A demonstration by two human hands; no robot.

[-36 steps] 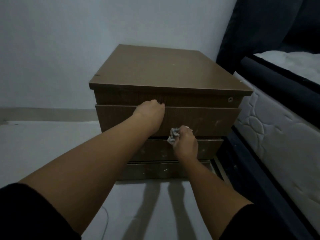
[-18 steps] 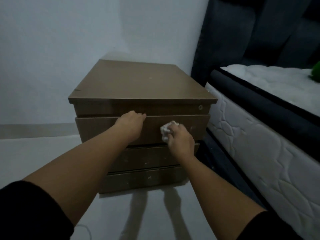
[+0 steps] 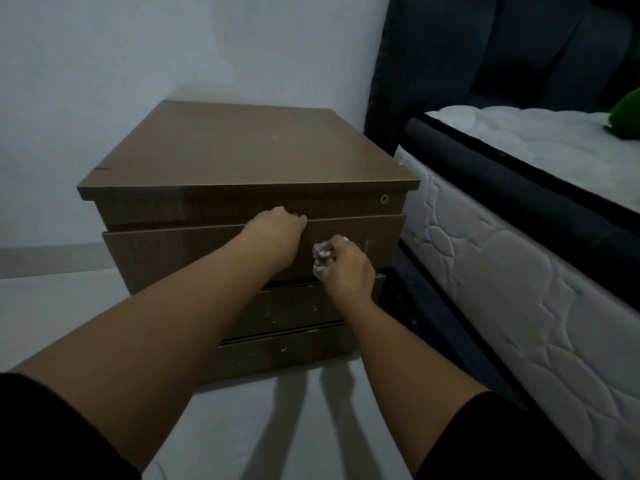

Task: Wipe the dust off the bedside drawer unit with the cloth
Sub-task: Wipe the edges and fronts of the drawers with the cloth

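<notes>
A brown wooden bedside drawer unit (image 3: pixel 242 150) stands on the floor in the corner, with several drawer fronts stacked below its top. The second drawer (image 3: pixel 166 251) is pulled out slightly. My left hand (image 3: pixel 277 233) grips that drawer's top edge, fingers curled over it. My right hand (image 3: pixel 346 268) is closed around a crumpled whitish cloth (image 3: pixel 320 259) and presses it against the same drawer front, right of centre. White specks dot the lower drawer fronts.
A bed with a white quilted mattress (image 3: pixel 502 289) and dark headboard (image 3: pixel 485 57) stands close on the right, leaving a narrow dark gap beside the unit. A green object (image 3: pixel 627 116) lies on the bed. White wall behind, pale floor (image 3: pixel 52 306) to the left.
My right hand with the cloth rose from the lower drawer onto the second drawer front and now rubs there. My left hand kept its grip on the drawer edge. The view swung right.
</notes>
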